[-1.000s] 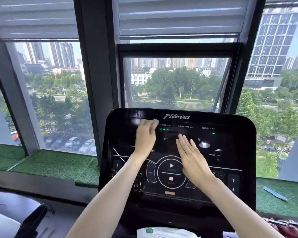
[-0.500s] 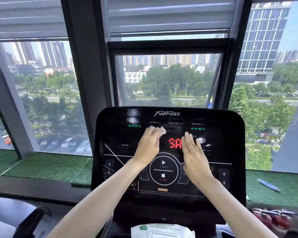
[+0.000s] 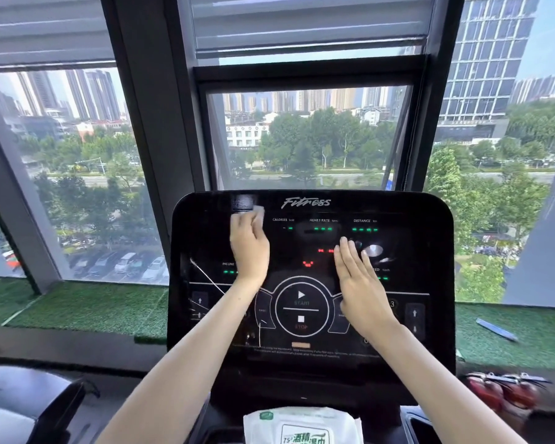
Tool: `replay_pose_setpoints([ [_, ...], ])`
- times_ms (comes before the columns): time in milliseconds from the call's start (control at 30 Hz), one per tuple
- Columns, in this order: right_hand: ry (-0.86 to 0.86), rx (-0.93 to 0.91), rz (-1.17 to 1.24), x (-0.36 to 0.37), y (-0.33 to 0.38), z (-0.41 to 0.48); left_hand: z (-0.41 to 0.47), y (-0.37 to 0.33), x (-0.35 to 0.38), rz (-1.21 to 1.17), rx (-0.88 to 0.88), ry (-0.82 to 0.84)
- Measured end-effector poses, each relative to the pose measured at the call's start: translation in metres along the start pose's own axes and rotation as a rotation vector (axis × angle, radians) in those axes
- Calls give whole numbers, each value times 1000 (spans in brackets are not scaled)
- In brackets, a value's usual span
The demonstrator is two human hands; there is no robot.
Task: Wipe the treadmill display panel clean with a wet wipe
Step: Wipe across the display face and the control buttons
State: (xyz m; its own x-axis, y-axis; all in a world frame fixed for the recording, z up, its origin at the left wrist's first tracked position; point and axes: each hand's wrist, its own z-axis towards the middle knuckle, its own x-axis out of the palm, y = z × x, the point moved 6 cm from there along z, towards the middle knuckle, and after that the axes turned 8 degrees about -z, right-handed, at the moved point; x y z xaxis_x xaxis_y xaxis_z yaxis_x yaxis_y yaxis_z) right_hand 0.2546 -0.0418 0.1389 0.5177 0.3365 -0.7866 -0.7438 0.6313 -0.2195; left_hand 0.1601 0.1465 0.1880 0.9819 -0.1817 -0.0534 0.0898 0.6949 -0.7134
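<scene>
The black glossy treadmill display panel (image 3: 423, 238) stands in front of me, with green and red lights lit and a round start/stop button in the middle. My left hand (image 3: 249, 248) presses a white wet wipe (image 3: 257, 213) against the panel's upper left, near the top edge; the wipe shows beyond my fingertips and the hand is motion-blurred. My right hand (image 3: 358, 283) lies flat on the panel's middle right with straight fingers and holds nothing.
A white pack of wet wipes (image 3: 302, 426) with a green label lies below the panel at the bottom edge. Green artificial turf (image 3: 87, 306) covers the window sill on both sides, with a blue strip (image 3: 495, 329) on the right. Red objects (image 3: 500, 390) lie at lower right.
My left hand has swept the wipe from the panel's middle, beside the red digits, up and left to the top left corner. The red readout has changed. My right hand stays flat.
</scene>
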Motion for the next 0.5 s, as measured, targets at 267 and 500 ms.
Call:
replay_pose_setpoints([
  [267, 11, -26, 19, -2, -4, 0, -18, -34, 42, 26, 305, 301],
  [500, 31, -37, 44, -1, -5, 0, -51, -56, 68, 54, 495, 585],
])
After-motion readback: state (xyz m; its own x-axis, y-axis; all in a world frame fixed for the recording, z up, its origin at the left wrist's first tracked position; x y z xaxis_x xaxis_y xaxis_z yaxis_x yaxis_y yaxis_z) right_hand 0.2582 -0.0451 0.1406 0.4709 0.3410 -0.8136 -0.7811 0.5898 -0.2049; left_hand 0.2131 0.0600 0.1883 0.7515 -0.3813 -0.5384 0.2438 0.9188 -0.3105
